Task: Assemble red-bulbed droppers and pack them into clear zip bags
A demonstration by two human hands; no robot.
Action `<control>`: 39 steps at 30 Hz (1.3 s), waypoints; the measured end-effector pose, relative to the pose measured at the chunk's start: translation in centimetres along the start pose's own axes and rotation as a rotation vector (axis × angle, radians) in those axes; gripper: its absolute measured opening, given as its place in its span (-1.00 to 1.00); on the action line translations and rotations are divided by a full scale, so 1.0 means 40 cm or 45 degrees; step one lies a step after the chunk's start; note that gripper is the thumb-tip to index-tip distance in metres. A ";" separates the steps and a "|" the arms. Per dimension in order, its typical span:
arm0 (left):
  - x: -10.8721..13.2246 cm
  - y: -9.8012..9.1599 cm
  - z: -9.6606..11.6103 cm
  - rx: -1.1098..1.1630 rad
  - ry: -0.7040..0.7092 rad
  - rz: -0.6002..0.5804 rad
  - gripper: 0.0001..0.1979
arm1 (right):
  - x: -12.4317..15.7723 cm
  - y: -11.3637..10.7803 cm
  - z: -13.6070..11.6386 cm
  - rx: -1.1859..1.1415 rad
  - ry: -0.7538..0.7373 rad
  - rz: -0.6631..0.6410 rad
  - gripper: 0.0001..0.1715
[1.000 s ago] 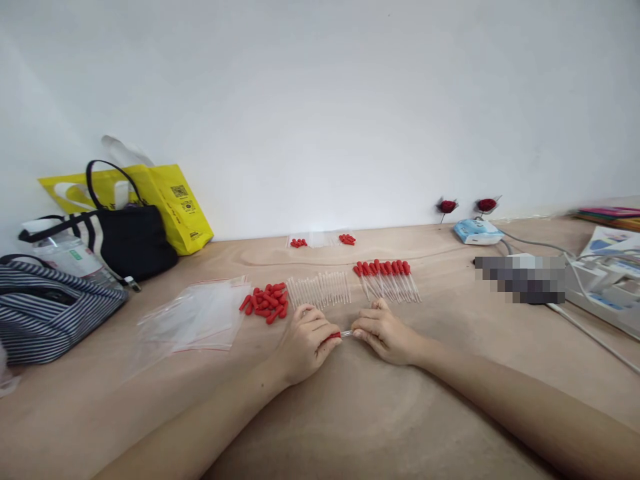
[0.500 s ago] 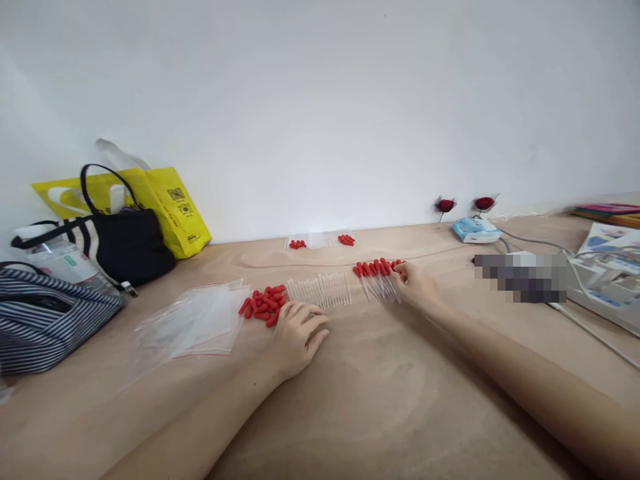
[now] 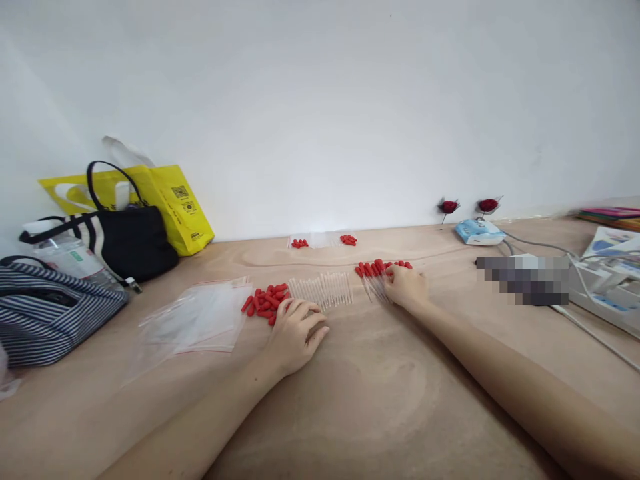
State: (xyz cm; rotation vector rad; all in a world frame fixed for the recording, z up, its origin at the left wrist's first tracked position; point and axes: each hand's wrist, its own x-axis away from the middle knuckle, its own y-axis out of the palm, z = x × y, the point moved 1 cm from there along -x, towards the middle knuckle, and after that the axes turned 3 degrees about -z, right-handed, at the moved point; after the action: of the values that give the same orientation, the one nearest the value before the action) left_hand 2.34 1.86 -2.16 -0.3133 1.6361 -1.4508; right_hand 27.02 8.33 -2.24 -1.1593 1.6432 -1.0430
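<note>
Right of the clear tube row (image 3: 323, 290), cannot see the droppers (image 3: 379, 265) whole behind the right hand (image 3: 406, 285), nor confirm any grip. Just left of the row, cannot count the red bulbs (image 3: 265, 300), partly covered by the left hand (image 3: 300, 330). Far left of it, cannot see all of the striped bag (image 3: 55, 320), cut off by the view's edge. Far right of it, cannot identify the pixelated object (image 3: 525, 279).

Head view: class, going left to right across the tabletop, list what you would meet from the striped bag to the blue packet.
Striped bag → clear plastic bags → loose red bulbs → row of clear tubes → red-topped tubes → blue packet.
</note>
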 end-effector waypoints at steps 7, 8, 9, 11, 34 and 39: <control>-0.021 -0.058 -0.112 -0.174 -0.350 0.140 -0.86 | 0.027 -0.007 -0.080 0.040 -0.279 0.014 -0.68; -0.021 -0.068 -0.142 -0.178 -0.423 0.134 -0.84 | 0.028 -0.003 -0.096 0.040 -0.283 -0.046 -0.67; -0.018 -0.077 -0.171 -0.171 -0.494 0.131 -0.82 | 0.027 0.003 -0.112 0.041 -0.274 -0.098 -0.67; -0.011 -0.090 -0.225 -0.106 -0.596 0.130 -0.80 | 0.021 0.014 -0.139 0.043 -0.244 -0.151 -0.66; -0.030 -0.096 -0.267 0.026 -0.395 -0.117 -0.79 | 0.016 -0.011 -0.170 -0.018 -0.226 -0.125 -0.66; -0.026 -0.154 -0.244 0.232 -0.421 0.052 -0.76 | 0.084 -0.029 -0.091 -0.301 -0.561 -0.011 -0.76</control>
State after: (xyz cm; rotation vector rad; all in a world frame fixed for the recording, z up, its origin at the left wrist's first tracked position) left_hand -6.54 7.30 2.87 -0.3904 1.2307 -1.4202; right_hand 23.19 5.41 -0.65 -1.4335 1.4294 -0.5513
